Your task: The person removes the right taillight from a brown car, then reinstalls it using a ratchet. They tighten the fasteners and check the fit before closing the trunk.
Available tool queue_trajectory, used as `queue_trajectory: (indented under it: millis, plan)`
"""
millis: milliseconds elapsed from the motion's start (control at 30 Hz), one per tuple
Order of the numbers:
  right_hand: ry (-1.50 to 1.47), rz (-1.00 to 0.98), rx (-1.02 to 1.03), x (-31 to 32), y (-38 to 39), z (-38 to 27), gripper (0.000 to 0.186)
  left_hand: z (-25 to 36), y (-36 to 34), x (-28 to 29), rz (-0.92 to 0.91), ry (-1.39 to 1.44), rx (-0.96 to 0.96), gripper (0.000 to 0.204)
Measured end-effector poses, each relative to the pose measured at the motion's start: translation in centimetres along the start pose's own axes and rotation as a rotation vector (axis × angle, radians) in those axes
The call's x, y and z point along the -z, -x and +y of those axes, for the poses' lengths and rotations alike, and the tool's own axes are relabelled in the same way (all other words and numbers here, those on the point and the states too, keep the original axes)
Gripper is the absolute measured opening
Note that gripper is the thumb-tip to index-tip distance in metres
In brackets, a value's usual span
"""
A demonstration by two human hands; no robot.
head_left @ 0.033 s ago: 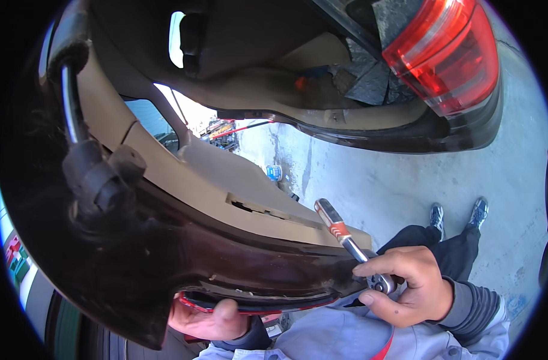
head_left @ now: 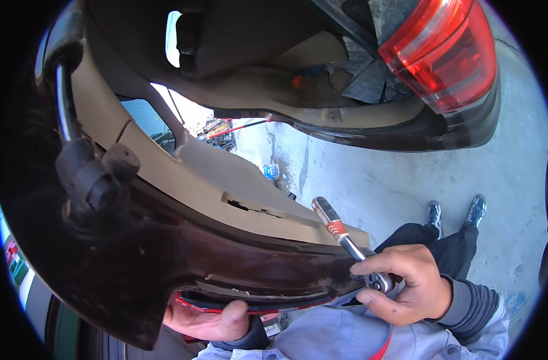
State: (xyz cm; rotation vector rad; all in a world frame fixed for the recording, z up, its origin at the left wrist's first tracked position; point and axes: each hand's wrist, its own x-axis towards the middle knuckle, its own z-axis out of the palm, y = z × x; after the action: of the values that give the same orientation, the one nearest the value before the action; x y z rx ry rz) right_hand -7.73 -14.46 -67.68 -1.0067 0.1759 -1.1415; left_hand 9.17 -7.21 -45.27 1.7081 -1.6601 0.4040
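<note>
A: What have you got in the right hand on my feed?

B: From my station I see the right hand (head_left: 415, 279) holding a ratchet (head_left: 348, 245), its fingers closed about the head, thumb below and forefinger above. The handle slants up and to the left, past the end of the dark tailgate panel (head_left: 256, 264); whether the tool touches the panel, I can't tell.

A: And the left hand?

B: I have the left hand (head_left: 211, 321) at the panel's lower edge, thumb up beside a red-edged part (head_left: 268, 306). The other fingers are partly hidden, so I can't say whether they grip it.

A: Anything around them?

B: Beige trim (head_left: 166, 174) runs along the panel's far side, with a strut (head_left: 65, 102) at upper left. Across from it I see a red tail light (head_left: 448, 60), and below that, two shoes (head_left: 477, 210) on the concrete floor (head_left: 370, 180).
</note>
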Motion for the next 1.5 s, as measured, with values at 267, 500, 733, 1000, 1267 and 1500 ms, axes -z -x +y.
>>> queue_trajectory:
  millis: [267, 500, 733, 1000, 1267, 1500]
  plan:
    - [-0.015, 0.019, -0.056, -0.2, 1.2, 0.0, 0.039, 0.6, 1.7, -0.4, 0.020, 0.019, 0.076, 0.103]
    - [-0.079, 0.036, -0.099, 0.5, 2.2, -0.1, 0.038, 1.3, 1.4, -0.7, 0.015, 0.037, 0.123, 0.113]
    - [-0.108, 0.003, -0.146, 0.5, 3.3, 0.0, 0.053, 1.3, 0.0, -1.8, -0.029, 0.071, 0.173, 0.122]
    - [-0.258, 0.049, -0.118, 0.9, 5.1, 0.8, 0.067, 1.1, 0.1, -1.8, -0.039, 0.114, 0.142, 0.126]
    - [-0.184, -0.043, -0.056, -0.2, 4.8, 1.1, 0.057, 0.2, 0.9, -0.6, -0.214, -0.016, 0.135, 0.131]
    - [-0.308, -0.022, -0.088, -0.7, 5.3, 1.3, 0.051, 1.1, 0.3, -0.8, -0.242, 0.020, 0.204, 0.133]
